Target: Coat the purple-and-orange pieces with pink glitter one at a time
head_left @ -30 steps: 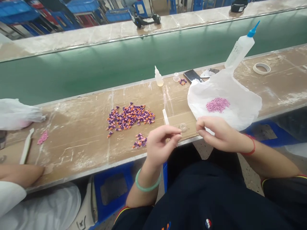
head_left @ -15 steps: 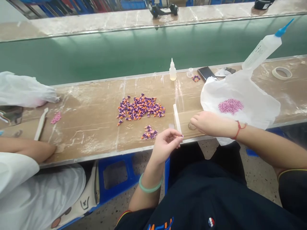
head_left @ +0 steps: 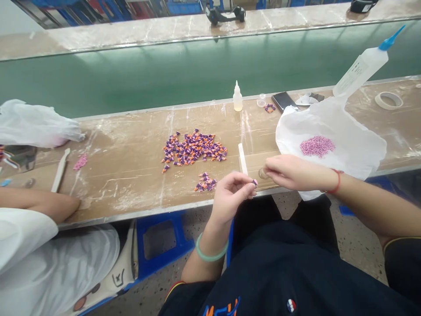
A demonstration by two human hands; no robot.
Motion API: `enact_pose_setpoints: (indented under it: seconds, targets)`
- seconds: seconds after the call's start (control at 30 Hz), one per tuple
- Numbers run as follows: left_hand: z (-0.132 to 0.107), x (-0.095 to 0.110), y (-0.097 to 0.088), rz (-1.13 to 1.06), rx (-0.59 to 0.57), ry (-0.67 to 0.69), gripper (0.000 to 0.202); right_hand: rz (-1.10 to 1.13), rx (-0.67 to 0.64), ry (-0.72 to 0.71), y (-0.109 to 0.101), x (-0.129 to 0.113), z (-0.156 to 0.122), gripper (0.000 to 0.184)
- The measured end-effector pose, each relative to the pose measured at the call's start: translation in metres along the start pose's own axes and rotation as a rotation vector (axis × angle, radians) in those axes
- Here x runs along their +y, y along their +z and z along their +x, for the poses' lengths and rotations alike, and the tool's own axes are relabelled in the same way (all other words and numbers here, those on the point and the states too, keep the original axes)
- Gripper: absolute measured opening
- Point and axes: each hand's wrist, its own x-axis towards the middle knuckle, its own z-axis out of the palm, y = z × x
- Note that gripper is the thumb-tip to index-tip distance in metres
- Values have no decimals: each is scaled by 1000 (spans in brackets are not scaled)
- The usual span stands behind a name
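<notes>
Between the thumb and fingers of my left hand (head_left: 232, 193) is a small purple-and-orange piece (head_left: 255, 182), held over the table's front edge. My right hand (head_left: 284, 170) is closed, its fingertips beside a small round clear dish (head_left: 262, 173); whatever they pinch is too small to make out. A white flat stick (head_left: 242, 159) lies just behind my left hand. Left of that hand is a small group of purple-and-orange pieces (head_left: 205, 181), with a bigger pile of the same pieces (head_left: 194, 148) behind it. Small pink bits (head_left: 317, 146) lie on a white sheet (head_left: 357, 145) to the right.
A small dropper bottle (head_left: 237, 97), a phone (head_left: 284, 102) and a tape roll (head_left: 388, 101) stand or lie along the back. A large blue-tipped bottle (head_left: 362, 70) leans at the right. At the left are a co-worker's arm (head_left: 39, 204) and a plastic bag (head_left: 36, 125).
My left hand has moved slightly right, and the piece in its fingertips shows more clearly. My right hand has shifted a little to the right and down, staying by the clear dish.
</notes>
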Motion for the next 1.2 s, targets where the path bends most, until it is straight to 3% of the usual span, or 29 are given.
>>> enact_pose_setpoints:
  seconds: [0.1, 0.2, 0.4, 1.0, 1.2]
  targets:
    - [-2, 6, 8, -78, -15, 76, 24, 500, 104, 22, -2, -11, -9, 16]
    - [-4, 14, 15, -126, -57, 167, 16, 680, 139, 49, -5, -24, -17, 17]
    - [-10, 24, 23, -91, -125, 263, 12, 618, 187, 24, -10, -38, -26, 16]
    - [-12, 28, 25, 122, -93, 335, 10, 487, 260, -51, -13, -42, -30, 12]
    - [-12, 27, 28, 82, -101, 341, 7, 391, 301, -84, -14, -45, -30, 14]
